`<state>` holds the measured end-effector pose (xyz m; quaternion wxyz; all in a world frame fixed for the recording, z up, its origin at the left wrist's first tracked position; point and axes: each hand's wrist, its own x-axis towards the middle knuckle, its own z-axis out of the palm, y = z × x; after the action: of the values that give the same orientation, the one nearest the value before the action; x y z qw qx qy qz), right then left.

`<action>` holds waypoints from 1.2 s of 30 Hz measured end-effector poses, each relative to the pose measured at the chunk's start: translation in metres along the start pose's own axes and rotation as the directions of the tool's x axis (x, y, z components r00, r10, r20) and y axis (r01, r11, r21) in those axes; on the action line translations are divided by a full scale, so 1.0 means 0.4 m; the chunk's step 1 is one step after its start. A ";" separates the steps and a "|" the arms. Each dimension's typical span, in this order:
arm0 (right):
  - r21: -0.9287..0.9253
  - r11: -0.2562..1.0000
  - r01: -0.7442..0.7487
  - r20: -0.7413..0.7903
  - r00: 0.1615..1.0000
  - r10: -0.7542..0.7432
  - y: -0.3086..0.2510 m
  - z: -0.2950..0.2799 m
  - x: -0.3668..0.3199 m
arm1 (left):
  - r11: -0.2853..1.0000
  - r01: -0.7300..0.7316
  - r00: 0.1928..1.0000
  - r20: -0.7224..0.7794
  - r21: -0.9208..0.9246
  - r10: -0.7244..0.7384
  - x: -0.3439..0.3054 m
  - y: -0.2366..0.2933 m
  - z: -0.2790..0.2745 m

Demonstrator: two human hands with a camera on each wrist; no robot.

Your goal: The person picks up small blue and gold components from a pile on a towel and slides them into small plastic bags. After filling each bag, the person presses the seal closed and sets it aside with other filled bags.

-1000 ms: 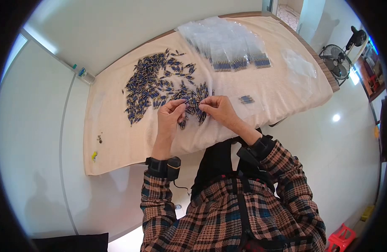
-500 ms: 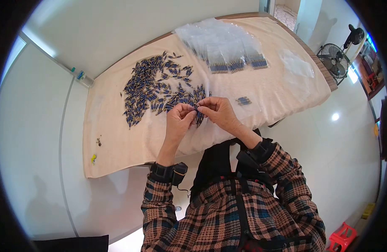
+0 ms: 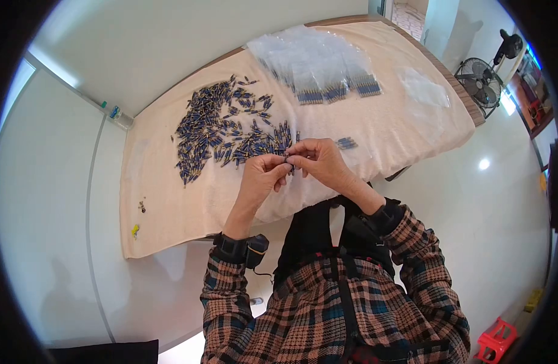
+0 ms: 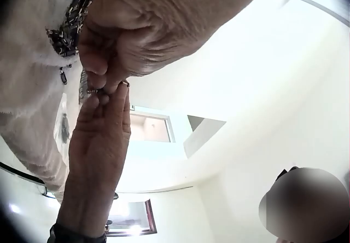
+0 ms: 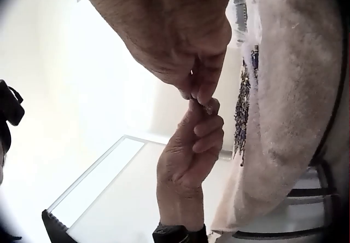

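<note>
Both hands meet at the fingertips over the near edge of the cloth-covered table. My left hand (image 3: 259, 177) pinches a small piece with a ridged metal end (image 4: 93, 91) between thumb and fingers. From the other side, my right hand (image 3: 322, 162) pinches it too; the fingertips hide most of it. Behind and left of the hands lies a big loose heap of small blue-and-gold cylindrical pieces (image 3: 200, 124). A denser cluster (image 3: 260, 142) of them sits just beyond the left fingers. Right of the right hand, a short row of these pieces (image 3: 347, 143) lies side by side.
Clear plastic bags (image 3: 309, 60) filled with rows of the pieces overlap at the back. More flat clear bags (image 3: 424, 89) lie at the right. A clear bottle (image 3: 121, 117), small dark bits (image 3: 142, 207) and a yellow scrap (image 3: 135, 230) are along the left side of the cloth (image 3: 170, 212).
My hands were apart over the cluster, each with fingertips pinched; they came together, then moved slightly nearer the body with fingertips joined around a small piece.
</note>
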<state>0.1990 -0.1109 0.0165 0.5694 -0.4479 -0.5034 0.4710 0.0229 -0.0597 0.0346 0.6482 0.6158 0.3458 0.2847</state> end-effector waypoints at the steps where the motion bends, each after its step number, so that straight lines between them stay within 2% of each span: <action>1: 0.079 0.996 -0.038 0.004 0.999 0.038 -0.001 0.000 -0.003 | 1.000 0.000 1.000 0.010 0.011 0.000 0.001 -0.001 0.002; 6: 0.111 0.993 -0.031 -0.030 0.999 0.034 -0.008 0.001 -0.015 | 1.000 0.002 1.000 0.029 0.013 -0.003 0.003 -0.004 0.009; 11: -0.046 0.999 0.013 -0.040 0.999 -0.015 -0.023 -0.003 -0.025 | 0.997 0.031 0.997 0.065 0.064 -0.035 -0.004 0.012 0.019; 14: -0.149 0.988 0.042 -0.040 0.998 -0.049 -0.025 -0.007 -0.027 | 0.999 -0.004 0.999 0.050 -0.045 0.006 -0.003 -0.001 0.036; 15: -0.107 0.993 0.058 -0.105 0.992 -0.069 -0.023 -0.004 -0.031 | 0.999 -0.004 0.999 0.052 -0.043 0.007 -0.002 -0.005 0.042; 17: -0.027 0.995 0.098 -0.232 0.967 -0.102 -0.014 0.007 -0.038 | 0.978 -0.069 0.997 -0.031 -0.196 0.064 0.002 -0.014 0.055; 22: 0.077 0.978 0.192 -0.303 0.940 -0.160 0.030 0.031 -0.062 | 0.890 -0.180 0.973 -0.208 -0.419 0.099 0.023 -0.041 0.102; 25: 0.128 0.987 0.100 -0.315 0.948 -0.055 0.023 0.026 -0.070 | 0.889 -0.172 0.964 -0.258 -0.425 0.063 0.024 -0.041 0.131; 27: 0.133 0.986 0.099 -0.317 0.947 -0.052 0.025 0.020 -0.073 | 0.888 -0.170 0.958 -0.285 -0.428 0.046 0.023 -0.044 0.139; 30: 0.145 0.984 0.099 -0.315 0.948 -0.049 0.035 0.006 -0.073 | 0.908 -0.184 0.967 -0.234 -0.376 0.099 0.027 -0.057 0.140; 36: 0.120 0.989 0.081 -0.387 0.922 -0.028 0.071 -0.024 -0.068 | 0.913 -0.157 0.972 -0.222 -0.376 0.076 0.033 -0.068 0.168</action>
<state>0.2046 -0.1339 -0.0164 0.6986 -0.4781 -0.3615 0.3908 0.0830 -0.0917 0.0062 0.7012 0.4616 0.3085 0.4473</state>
